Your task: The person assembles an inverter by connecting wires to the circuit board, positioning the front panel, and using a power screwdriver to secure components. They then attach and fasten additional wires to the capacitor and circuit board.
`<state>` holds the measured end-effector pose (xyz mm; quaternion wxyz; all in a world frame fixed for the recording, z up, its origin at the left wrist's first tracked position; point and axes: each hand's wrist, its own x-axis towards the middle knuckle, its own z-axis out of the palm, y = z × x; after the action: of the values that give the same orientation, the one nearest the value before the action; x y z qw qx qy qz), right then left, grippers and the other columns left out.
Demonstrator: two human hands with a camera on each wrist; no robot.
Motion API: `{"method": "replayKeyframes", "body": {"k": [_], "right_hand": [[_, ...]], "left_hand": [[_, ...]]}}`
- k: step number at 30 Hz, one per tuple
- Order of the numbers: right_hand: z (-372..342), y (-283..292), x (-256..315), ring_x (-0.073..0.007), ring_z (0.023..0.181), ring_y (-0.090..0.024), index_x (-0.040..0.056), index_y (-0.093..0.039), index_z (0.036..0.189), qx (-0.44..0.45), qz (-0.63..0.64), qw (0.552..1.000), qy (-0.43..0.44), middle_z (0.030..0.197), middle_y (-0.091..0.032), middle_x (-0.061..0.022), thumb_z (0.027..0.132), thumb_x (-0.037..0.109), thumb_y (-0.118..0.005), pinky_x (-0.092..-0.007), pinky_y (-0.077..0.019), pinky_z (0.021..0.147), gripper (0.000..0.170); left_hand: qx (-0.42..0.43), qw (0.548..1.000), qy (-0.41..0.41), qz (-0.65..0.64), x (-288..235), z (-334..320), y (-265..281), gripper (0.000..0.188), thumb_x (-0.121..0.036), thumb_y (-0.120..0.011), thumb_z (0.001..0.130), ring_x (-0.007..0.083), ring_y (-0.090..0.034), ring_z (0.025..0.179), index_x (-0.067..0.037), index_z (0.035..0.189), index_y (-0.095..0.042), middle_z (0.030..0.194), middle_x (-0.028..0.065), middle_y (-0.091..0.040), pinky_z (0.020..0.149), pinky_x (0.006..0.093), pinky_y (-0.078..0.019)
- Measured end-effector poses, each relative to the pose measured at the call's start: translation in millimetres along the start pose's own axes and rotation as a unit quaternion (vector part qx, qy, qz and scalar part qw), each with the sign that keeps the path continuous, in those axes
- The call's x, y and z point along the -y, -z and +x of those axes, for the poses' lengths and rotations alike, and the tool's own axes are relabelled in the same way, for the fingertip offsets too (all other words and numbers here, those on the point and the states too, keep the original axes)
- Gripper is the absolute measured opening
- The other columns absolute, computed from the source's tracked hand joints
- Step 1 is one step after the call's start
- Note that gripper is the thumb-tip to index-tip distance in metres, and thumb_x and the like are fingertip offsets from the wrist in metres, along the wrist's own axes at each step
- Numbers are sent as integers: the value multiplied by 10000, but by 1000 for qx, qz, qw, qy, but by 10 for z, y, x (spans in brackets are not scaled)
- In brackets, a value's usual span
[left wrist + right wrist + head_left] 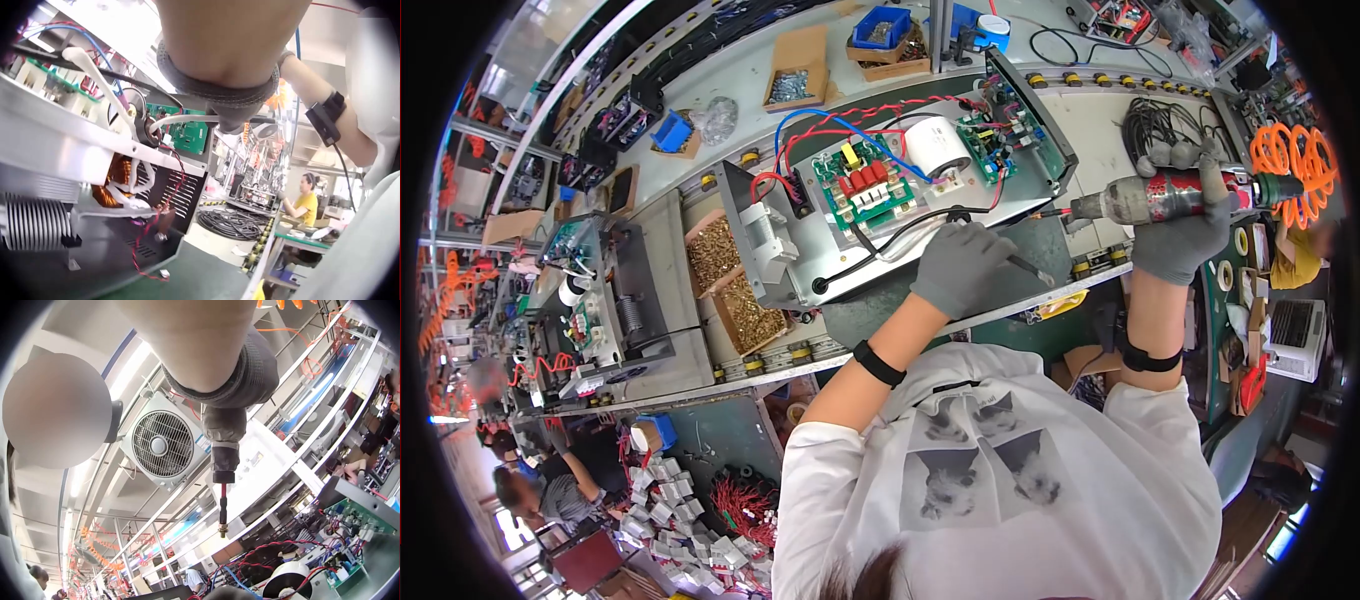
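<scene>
My left hand [963, 270], in a grey glove, grips a black cable [900, 236] at the front edge of an open metal chassis [840, 278]. The cable's metal lug [1045, 279] sticks out to the right of the fingers. A white sleeved wire [187, 118] also runs towards this hand in the left wrist view. My gloved right hand [1182, 240] holds a power screwdriver [1145, 198] level, right of the chassis. Its bit [223, 501] points at the chassis and carries a small brass-coloured fastener [223, 530]. Green circuit boards [868, 190] and a white cylindrical capacitor [937, 147] sit in the chassis.
Boxes of brass-coloured fasteners [715, 255] stand left of the chassis. Behind it are a cardboard box of screws [792, 85] and a blue bin [882, 27]. Coiled black cable [1165, 125] lies at the right, near an orange coiled hose [1293, 165]. Rollers [1090, 268] line the bench edge.
</scene>
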<state>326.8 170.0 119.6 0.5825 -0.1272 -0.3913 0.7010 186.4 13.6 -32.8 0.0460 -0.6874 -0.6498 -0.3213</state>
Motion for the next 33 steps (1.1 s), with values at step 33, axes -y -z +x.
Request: {"method": "replayKeyframes", "body": {"k": [33], "right_hand": [[-198, -856, -1310, -202, 656, -616, -10, -518, 978, 143, -60, 988, -6, 763, -617, -131, 742, -34, -609, -349, -523, 622, 254]], "left_hand": [[60, 781, 606, -141, 660, 20, 300, 283, -321, -613, 785, 299, -642, 768, -64, 860, -704, 817, 150, -672, 729, 365, -490]]}}
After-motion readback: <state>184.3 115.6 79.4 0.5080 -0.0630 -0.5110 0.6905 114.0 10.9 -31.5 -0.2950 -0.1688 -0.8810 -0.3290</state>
